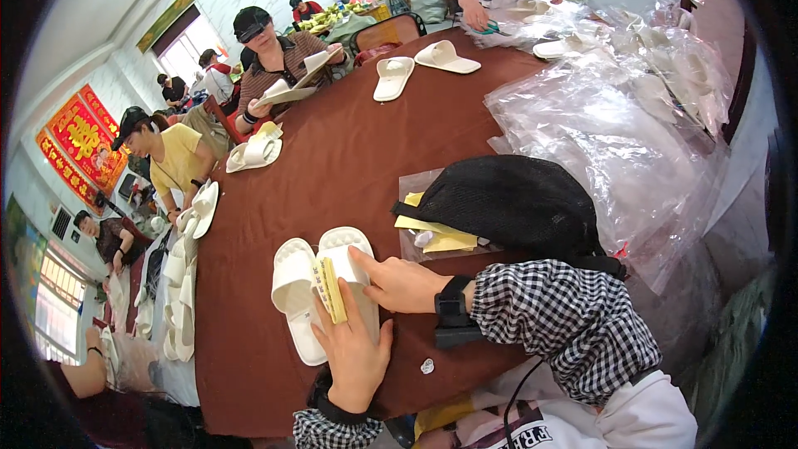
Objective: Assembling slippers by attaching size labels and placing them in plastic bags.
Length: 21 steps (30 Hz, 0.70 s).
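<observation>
Left hand (353, 357), fingers spread wide, rests on a yellow strip (335, 298) against the strap (355, 272) of the right-hand slipper (343, 237), its white mate (295, 324) just left on the near counter (249, 382). From the right, the right hand (414, 286) extends its index finger onto that strap; whether it grips anything, one cannot tell.

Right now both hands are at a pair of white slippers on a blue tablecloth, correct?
Not blue: the head view shows a reddish-brown tablecloth. The left hand and right hand are indeed at a pair of white slippers.
</observation>
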{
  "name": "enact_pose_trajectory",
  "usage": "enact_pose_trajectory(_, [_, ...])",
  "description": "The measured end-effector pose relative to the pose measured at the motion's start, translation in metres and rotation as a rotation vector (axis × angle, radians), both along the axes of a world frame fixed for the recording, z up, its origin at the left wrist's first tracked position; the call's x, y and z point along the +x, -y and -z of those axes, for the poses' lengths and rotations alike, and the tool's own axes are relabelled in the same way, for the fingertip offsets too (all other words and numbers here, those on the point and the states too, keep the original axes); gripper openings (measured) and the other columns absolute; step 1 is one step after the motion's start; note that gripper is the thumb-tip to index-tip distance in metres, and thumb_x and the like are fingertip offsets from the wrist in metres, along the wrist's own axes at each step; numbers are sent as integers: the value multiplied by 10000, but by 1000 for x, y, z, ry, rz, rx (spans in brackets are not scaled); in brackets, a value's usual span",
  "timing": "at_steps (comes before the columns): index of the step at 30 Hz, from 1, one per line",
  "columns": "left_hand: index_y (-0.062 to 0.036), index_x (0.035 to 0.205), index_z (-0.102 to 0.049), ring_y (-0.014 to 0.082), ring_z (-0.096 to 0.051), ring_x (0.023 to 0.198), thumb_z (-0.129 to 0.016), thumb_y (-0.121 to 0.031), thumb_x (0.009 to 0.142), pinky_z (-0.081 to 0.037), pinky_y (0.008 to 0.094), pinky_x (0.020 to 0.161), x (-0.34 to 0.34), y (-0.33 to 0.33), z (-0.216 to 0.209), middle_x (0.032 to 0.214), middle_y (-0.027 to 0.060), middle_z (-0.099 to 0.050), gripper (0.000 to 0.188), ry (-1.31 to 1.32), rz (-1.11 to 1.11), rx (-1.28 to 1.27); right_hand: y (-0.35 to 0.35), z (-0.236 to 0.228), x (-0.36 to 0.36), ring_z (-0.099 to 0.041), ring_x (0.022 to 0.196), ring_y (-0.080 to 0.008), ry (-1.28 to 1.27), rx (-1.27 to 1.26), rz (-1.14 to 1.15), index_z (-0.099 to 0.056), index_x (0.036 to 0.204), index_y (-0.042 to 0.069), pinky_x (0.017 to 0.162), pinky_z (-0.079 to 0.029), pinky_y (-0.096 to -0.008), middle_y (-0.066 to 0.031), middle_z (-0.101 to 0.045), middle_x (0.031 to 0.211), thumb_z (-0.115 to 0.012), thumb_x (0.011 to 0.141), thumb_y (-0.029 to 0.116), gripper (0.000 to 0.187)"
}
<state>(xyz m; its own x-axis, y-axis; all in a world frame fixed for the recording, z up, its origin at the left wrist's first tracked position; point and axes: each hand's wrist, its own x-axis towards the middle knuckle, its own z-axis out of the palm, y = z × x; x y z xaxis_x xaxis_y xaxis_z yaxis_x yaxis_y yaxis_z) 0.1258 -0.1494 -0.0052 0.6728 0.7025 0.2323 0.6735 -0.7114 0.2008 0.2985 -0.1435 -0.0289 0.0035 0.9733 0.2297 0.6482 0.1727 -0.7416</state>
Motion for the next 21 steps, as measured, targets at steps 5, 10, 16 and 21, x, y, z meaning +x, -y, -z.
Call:
enact_pose_trajectory(5, [13, 1550, -105, 483, -252, 1402, -647, -182, 879, -209, 719, 1067, 6, 7, 9, 1536, 278, -250, 885, -176, -95, 13, -2, 0, -1, -662, 702, -448, -11, -17, -5, -206, 1492, -59, 646, -529, -502, -306, -650, 774, -533, 925, 148, 686])
enact_pose_trajectory(10, [-16, 1550, -192, 504, -286, 1376, -624, -207, 872, -197, 751, 1041, 0, -5, 18, 1525, 260, -295, 826, -118, -85, 54, 0, -3, 1, -668, 779, -437, -26, -7, -49, -223, 1489, -49, 697, -529, -497, -297, -663, 857, -538, 926, 167, 680])
enact_pose_trajectory(16, [-30, 1564, -137, 458, -285, 1401, -600, -191, 905, -190, 707, 1081, -30, -28, 18, 1548, 245, -269, 821, -174, -175, 53, 0, -2, 1, -656, 905, -453, -43, 30, -112, -345, 1406, -50, 778, -525, -524, -307, -665, 976, -574, 897, 160, 596])
enact_pose_trajectory(21, [-36, 1553, -184, 403, -289, 1419, -584, -194, 917, -199, 687, 1093, -89, -71, 26, 1556, 195, -289, 768, -166, -169, 155, 2, -5, -1, -653, 962, -396, 42, 52, -102, -381, 1418, -19, 816, -523, -456, -251, -664, 1054, -597, 921, 191, 582])
